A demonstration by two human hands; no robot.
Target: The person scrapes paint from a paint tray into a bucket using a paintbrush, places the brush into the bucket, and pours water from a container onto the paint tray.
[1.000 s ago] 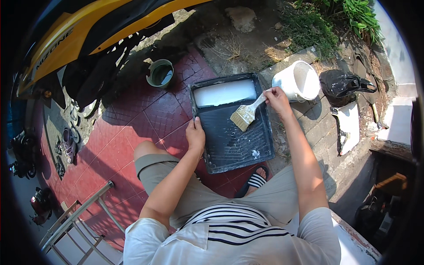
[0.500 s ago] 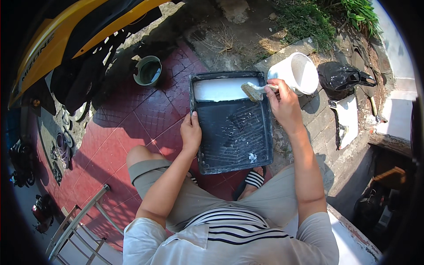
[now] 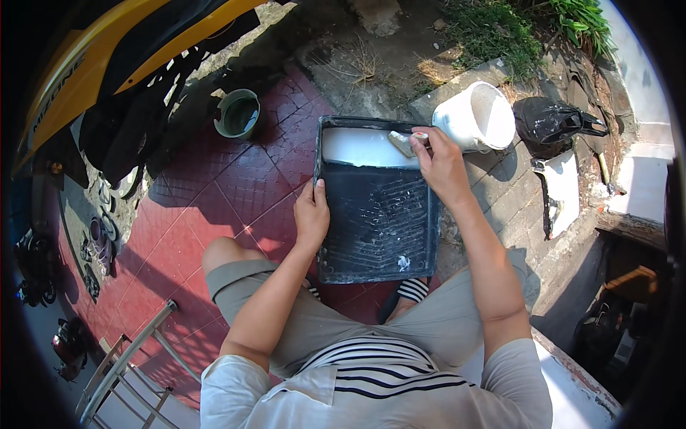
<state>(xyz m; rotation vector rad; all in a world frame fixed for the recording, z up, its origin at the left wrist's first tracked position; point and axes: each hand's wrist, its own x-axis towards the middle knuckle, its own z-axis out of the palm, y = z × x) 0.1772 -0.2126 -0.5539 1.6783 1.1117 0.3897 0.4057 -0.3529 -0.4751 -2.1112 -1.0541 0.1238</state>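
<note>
A black paint tray (image 3: 379, 214) lies in front of me between my knees, its ribbed slope speckled with white. White paint (image 3: 357, 146) fills the well at its far end. My left hand (image 3: 311, 214) grips the tray's left rim, with the thumb over the edge. In my right hand (image 3: 441, 168) is a paintbrush (image 3: 400, 143), pinched by its handle. The bristles are down at the right part of the white paint. Fingers hide part of the handle.
A white bucket (image 3: 475, 118) tilts just right of the tray, beside a black plastic bag (image 3: 550, 121). A green pail (image 3: 239, 114) stands on the red tiles at far left. A metal frame (image 3: 136, 357) is at lower left, and slippers (image 3: 102, 236) lie beyond it.
The tray has turned slightly, its far end shifting right. My right hand has moved a little left and lower, and the brush has changed its angle over the paint.
</note>
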